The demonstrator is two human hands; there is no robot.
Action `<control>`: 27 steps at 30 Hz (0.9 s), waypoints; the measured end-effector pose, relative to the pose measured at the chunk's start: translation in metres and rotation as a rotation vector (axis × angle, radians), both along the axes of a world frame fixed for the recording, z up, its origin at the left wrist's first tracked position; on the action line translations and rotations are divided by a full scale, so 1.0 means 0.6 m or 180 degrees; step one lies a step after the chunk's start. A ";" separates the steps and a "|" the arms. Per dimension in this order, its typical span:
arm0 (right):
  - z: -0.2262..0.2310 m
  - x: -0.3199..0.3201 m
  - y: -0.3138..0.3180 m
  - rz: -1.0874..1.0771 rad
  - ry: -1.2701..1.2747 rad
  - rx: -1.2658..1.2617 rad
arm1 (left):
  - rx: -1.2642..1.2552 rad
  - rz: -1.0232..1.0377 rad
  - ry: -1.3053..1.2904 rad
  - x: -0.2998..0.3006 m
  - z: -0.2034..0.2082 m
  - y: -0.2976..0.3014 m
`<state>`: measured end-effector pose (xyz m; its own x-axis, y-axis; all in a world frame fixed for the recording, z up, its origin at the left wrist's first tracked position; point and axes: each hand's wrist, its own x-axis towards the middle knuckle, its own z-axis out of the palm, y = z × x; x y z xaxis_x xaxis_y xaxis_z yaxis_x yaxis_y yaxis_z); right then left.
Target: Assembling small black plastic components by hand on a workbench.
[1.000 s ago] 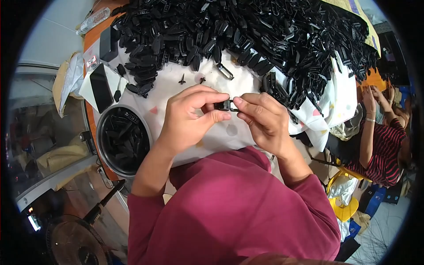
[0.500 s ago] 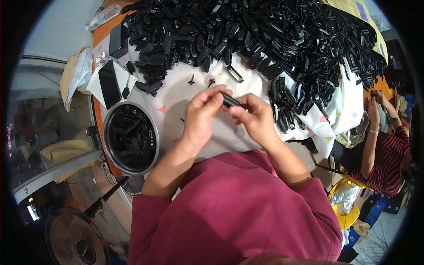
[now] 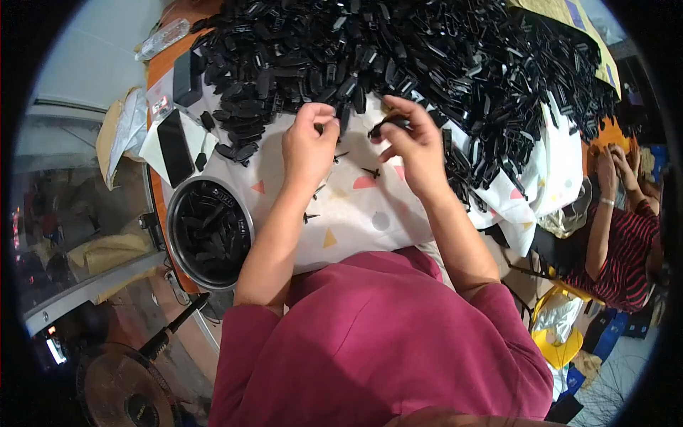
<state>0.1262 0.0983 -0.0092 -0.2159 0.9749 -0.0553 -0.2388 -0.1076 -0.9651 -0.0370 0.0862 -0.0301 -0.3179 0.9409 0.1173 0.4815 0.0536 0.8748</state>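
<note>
Drawn apart and pushed forward since half a second ago, after nearly meeting farther back: left hand (image 3: 306,151) and right hand (image 3: 423,151), now separate above a white cloth (image 3: 348,250) scattered with coloured shapes. At right, thumb and fingers closed around a black part (image 3: 390,129), blurred, just short of the near edge of a pile (image 3: 427,57) of similar pieces. At left, fingers curled, thumb close to forefinger, a small dark patch (image 3: 319,129) between; impossible to tell whether gripped. Between the forearms, lying on the cloth, small dark pins (image 3: 371,173), apart from one another. Heaped along the far side, the pile, broad and black, spreading well to the right. Near the table's (image 3: 158,188) left edge, a round bowl (image 3: 213,280) with more black pieces inside; beyond, a dark phone (image 3: 175,146) on a white sheet (image 3: 151,151), a dark box (image 3: 187,80) and, farthest, a clear bottle (image 3: 162,40). At lower left, a fan (image 3: 128,391). At far right, in a striped shirt, another person (image 3: 615,242), hands close together beside the table.
</note>
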 end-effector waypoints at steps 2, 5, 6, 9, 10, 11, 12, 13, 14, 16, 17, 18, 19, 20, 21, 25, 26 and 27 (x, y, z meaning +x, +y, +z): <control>0.037 0.007 -0.008 -0.0063 0.0760 -0.0376 | 0.0514 -0.0316 -0.0700 0.006 0.016 -0.030; 0.031 0.007 -0.029 0.0005 0.0396 -0.0261 | -0.0381 -0.0826 -0.3030 -0.001 0.036 -0.060; 0.029 0.007 -0.039 0.0095 0.0203 -0.0231 | -0.0375 -0.0828 -0.3034 0.002 0.043 -0.061; 0.039 0.008 -0.064 0.0095 0.0345 -0.0272 | 0.0056 -0.1038 -0.2746 0.015 0.047 -0.071; 0.041 0.009 -0.068 0.0021 0.0394 -0.0206 | 0.0055 -0.1029 -0.2742 0.015 0.052 -0.073; 0.044 0.014 -0.070 0.0022 0.0257 -0.0045 | 0.0053 -0.1041 -0.2769 0.014 0.061 -0.074; 0.049 0.013 -0.073 0.0026 0.0259 -0.0050 | 0.0051 -0.1056 -0.2796 0.013 0.069 -0.076; 0.054 0.014 -0.075 0.0036 -0.0003 0.0436 | 0.0052 -0.1052 -0.2803 0.013 0.071 -0.078; 0.059 0.015 -0.077 0.0045 -0.0267 0.0923 | 0.0083 -0.1155 -0.2701 0.013 0.074 -0.080; 0.065 0.018 -0.079 0.0063 -0.0617 0.1082 | 0.0121 -0.1249 -0.2602 0.015 0.082 -0.086; 0.065 0.019 -0.079 0.0003 -0.0905 0.1450 | 0.0085 -0.1228 -0.2899 0.017 0.088 -0.089; 0.066 0.020 -0.080 -0.0060 -0.1191 0.1816 | 0.0048 -0.1206 -0.3195 0.020 0.091 -0.092; 0.070 0.020 -0.082 -0.0110 -0.1323 0.1905 | 0.0049 -0.1200 -0.3197 0.022 0.091 -0.095; 0.071 0.021 -0.082 -0.0103 -0.1322 0.1903 | 0.0079 -0.1110 -0.3137 0.024 0.091 -0.097; 0.072 0.023 -0.080 -0.0165 -0.1598 0.2207 | 0.0108 -0.1019 -0.3076 0.025 0.091 -0.099; 0.076 0.030 -0.076 -0.0118 -0.1932 0.2485 | 0.0401 -0.1080 -0.1492 0.014 0.090 -0.096; 0.076 0.035 -0.076 -0.0122 -0.1941 0.2480 | 0.0536 -0.1121 -0.1291 0.014 0.099 -0.096; 0.076 0.040 -0.077 -0.0026 -0.2092 0.2652 | 0.0671 -0.1162 -0.1091 0.015 0.102 -0.095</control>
<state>0.1501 0.0524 0.0362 -0.3797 0.7600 0.5275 0.3589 0.6465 -0.6732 -0.0281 0.0289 0.0313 -0.0279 0.9646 0.2624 0.1211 -0.2573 0.9587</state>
